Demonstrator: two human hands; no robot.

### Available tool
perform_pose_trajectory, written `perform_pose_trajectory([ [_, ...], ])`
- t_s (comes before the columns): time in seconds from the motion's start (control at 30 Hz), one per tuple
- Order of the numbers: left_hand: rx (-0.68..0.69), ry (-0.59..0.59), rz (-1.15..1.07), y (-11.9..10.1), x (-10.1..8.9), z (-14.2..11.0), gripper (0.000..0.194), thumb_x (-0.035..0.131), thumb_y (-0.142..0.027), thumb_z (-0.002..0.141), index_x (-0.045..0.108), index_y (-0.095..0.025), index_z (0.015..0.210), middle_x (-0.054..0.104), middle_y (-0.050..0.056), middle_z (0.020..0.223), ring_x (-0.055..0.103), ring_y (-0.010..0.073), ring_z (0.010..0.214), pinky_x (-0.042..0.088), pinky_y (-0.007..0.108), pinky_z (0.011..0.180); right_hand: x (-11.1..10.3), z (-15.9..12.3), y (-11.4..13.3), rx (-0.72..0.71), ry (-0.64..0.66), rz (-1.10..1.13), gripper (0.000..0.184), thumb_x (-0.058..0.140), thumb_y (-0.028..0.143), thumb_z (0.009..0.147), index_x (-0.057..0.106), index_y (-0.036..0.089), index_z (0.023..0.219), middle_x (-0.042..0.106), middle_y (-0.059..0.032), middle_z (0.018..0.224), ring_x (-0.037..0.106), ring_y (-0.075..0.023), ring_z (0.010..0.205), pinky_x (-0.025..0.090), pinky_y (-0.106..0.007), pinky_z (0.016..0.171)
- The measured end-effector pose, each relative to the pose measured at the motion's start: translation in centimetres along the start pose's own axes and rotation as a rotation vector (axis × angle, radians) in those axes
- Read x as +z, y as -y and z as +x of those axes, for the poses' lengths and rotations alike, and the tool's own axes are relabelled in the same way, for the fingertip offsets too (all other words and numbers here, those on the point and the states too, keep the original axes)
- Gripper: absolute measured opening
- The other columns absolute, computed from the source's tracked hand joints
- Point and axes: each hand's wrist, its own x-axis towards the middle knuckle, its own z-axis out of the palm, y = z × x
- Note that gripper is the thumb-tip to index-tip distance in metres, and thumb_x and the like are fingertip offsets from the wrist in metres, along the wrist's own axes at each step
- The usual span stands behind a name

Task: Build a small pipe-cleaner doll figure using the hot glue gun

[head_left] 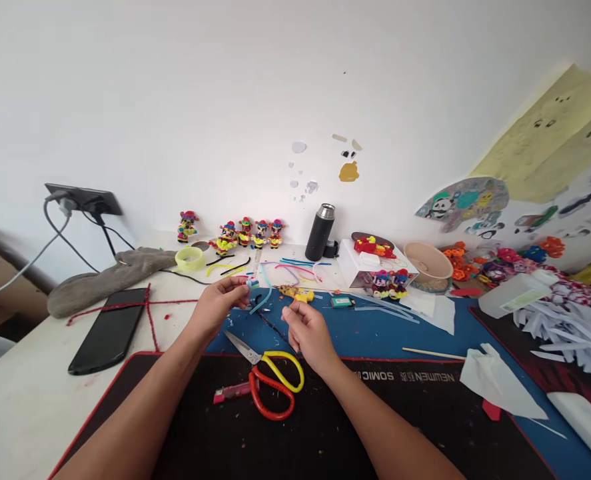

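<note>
My left hand [219,303] is pinched shut on a light-blue pipe cleaner [267,287], which curls out past the fingertips with a small blue-and-white wound part at the grip. My right hand [309,335] is closed, thumb against fingers; whatever it may hold is too small to make out. Below and between the hands lie open-bladed scissors [255,357] with one yellow and one red handle. A pinkish-red lighter-like piece [232,393] lies under the red handle. Just beyond my right hand rests a yellow glue gun [298,293].
Several colourful figurines [245,233] line the wall, near loose pipe cleaners [300,270]. A black flask [320,233] stands beside a white box [348,263]. At left lie a phone [108,333] and a driftwood piece [110,277]. White paper scraps [500,383] lie right.
</note>
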Motion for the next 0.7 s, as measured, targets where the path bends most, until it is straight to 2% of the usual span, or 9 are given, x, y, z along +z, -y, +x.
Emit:
perform_pose_trajectory([
  [0.2,0.022,-0.009,-0.015,-0.5,0.2,-0.1,0.048,0.092,-0.046,0.056,0.074,-0.017,0.089,0.071,0.0,0.068,0.065,0.0186,0.062,0.053,0.03,0.061,-1.0,-3.6,0.0,0.1,0.094,-0.24,0.039,0.068,0.058,0.092,0.057,0.022,0.08,0.043,0.0097,0.052,0.039,-0.0093,0.038,0.029,-0.024,0.042],
  [0.33,0.034,0.002,-0.013,-0.7,0.3,-0.2,0.047,0.093,-0.047,0.055,0.074,-0.018,0.087,0.071,0.0,0.067,0.065,0.0188,0.062,0.053,0.031,0.061,-1.0,-5.1,1.4,0.013,0.162,-0.563,0.022,0.065,0.04,0.096,0.067,0.021,0.086,0.055,0.0047,0.063,0.049,-0.0119,0.054,0.034,-0.025,0.054],
  [0.43,0.049,0.008,-0.012,-0.9,0.2,-0.2,0.046,0.092,-0.047,0.055,0.074,-0.018,0.086,0.071,0.0,0.067,0.065,0.019,0.062,0.053,0.031,0.061,-0.4,-5.7,2.9,-0.032,0.221,-0.79,0.014,0.067,0.034,0.096,0.074,0.022,0.094,0.064,0.0031,0.068,0.055,-0.0136,0.061,0.035,-0.026,0.06],
  [0.57,0.059,0.018,-0.007,-1.1,0.0,-0.2,0.046,0.091,-0.049,0.056,0.074,-0.018,0.087,0.071,0.001,0.064,0.065,0.0196,0.061,0.053,0.031,0.061,0.6,-6.0,4.0,-0.068,0.275,-0.923,0.011,0.069,0.032,0.096,0.077,0.025,0.099,0.074,0.0008,0.079,0.064,-0.0152,0.07,0.037,-0.026,0.064],
  [0.7,0.061,0.026,0.0,-1.2,-0.1,-0.3,0.045,0.09,-0.049,0.058,0.073,-0.018,0.087,0.071,0.001,0.065,0.066,0.0201,0.061,0.053,0.031,0.061,0.9,-5.9,4.2,-0.082,0.279,-0.998,0.013,0.069,0.033,0.098,0.078,0.025,0.101,0.076,0.0,0.081,0.066,-0.016,0.073,0.037,-0.026,0.066],
])
